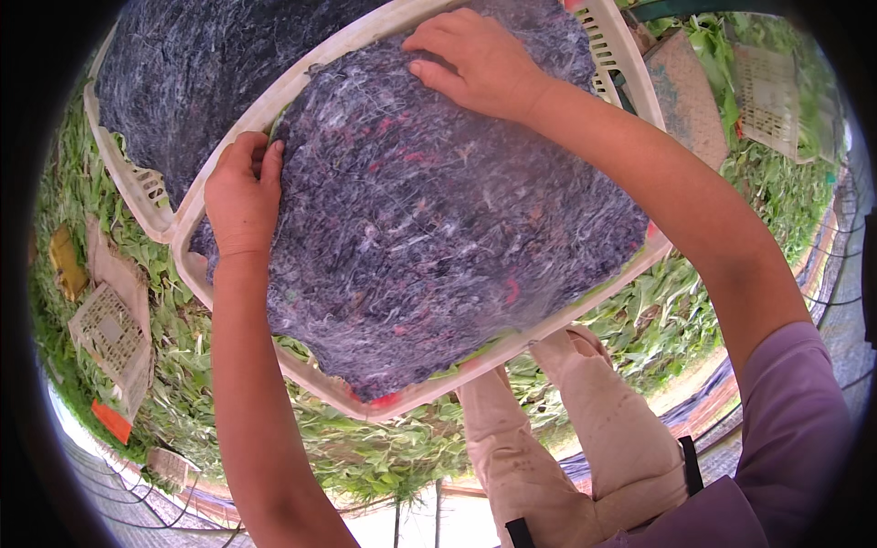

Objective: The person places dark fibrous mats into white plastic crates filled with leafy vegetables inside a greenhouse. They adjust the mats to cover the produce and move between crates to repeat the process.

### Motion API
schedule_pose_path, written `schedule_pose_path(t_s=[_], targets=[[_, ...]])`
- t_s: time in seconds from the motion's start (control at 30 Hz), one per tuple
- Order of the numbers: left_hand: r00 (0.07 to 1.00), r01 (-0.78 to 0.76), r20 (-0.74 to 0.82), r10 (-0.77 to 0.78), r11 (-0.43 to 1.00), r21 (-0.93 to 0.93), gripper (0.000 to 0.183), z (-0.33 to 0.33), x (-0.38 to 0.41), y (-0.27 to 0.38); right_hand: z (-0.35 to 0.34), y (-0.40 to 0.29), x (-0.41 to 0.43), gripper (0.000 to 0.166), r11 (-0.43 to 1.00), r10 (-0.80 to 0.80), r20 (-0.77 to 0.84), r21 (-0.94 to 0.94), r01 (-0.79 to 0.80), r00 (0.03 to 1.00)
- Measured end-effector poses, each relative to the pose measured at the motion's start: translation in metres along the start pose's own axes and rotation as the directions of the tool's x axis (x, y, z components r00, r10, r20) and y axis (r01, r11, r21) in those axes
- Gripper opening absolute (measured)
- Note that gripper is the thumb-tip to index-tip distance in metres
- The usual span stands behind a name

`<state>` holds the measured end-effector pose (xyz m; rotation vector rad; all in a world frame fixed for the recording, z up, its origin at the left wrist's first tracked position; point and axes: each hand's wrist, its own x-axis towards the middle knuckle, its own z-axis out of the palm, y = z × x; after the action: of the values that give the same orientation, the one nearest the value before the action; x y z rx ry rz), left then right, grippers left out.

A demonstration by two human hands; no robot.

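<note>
A grey felt-like fibre mat (411, 226) with red and white flecks covers most of a white plastic crate (507, 346). At the crate's left side, my left hand (243, 181) has its thumb and fingers at the mat's edge by the rim; whether it pinches the mat is hidden. My right hand (476, 65) rests on the upper part of the mat, fingers bent and thumb apart. Bits of green leaf show between mat and rim along the near edge. Directly beyond stands a second white crate (109, 154) with a darker grey mat (199, 68) over it.
Green leafy plants (384, 438) surround the crates. Off to the left lie an upturned lattice crate (109, 329), a yellow object (67, 264) and an orange piece (112, 421). Another lattice crate (767, 103) is at upper right, near a flat brownish board (685, 103). My legs (582, 411) are close below the near rim.
</note>
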<state>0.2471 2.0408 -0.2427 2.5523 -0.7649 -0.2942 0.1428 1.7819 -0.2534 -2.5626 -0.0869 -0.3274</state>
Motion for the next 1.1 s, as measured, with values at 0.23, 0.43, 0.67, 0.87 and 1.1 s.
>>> schedule_pose_path(t_s=[0.23,0.43,0.67,0.87,1.1], targets=[[0.978,0.175,0.100,-0.182,0.981,0.083,0.018,-0.023,0.014,0.011,0.003,0.003,-0.001,0.025,1.000,0.019,0.031,0.005,-0.019,0.999],[0.994,0.114,-0.014,-0.113,0.984,0.137,0.020,-0.016,0.008,-0.006,0.004,0.001,-0.001,0.026,0.999,0.038,-0.037,-0.020,-0.039,0.999],[0.994,-0.069,0.080,0.070,0.998,-0.012,0.021,-0.018,0.005,-0.014,0.004,0.004,-0.001,0.023,0.999,0.018,-0.005,-0.028,-0.018,1.000],[0.965,0.066,0.259,-0.030,0.989,-0.134,0.022,-0.017,0.009,-0.013,0.007,0.003,-0.002,0.021,0.999,0.037,-0.005,-0.029,-0.037,0.999],[0.997,0.067,0.030,-0.068,0.998,0.015,0.020,-0.011,0.015,-0.018,0.009,0.002,-0.001,0.021,0.998,0.047,0.004,-0.053,-0.046,0.999]])
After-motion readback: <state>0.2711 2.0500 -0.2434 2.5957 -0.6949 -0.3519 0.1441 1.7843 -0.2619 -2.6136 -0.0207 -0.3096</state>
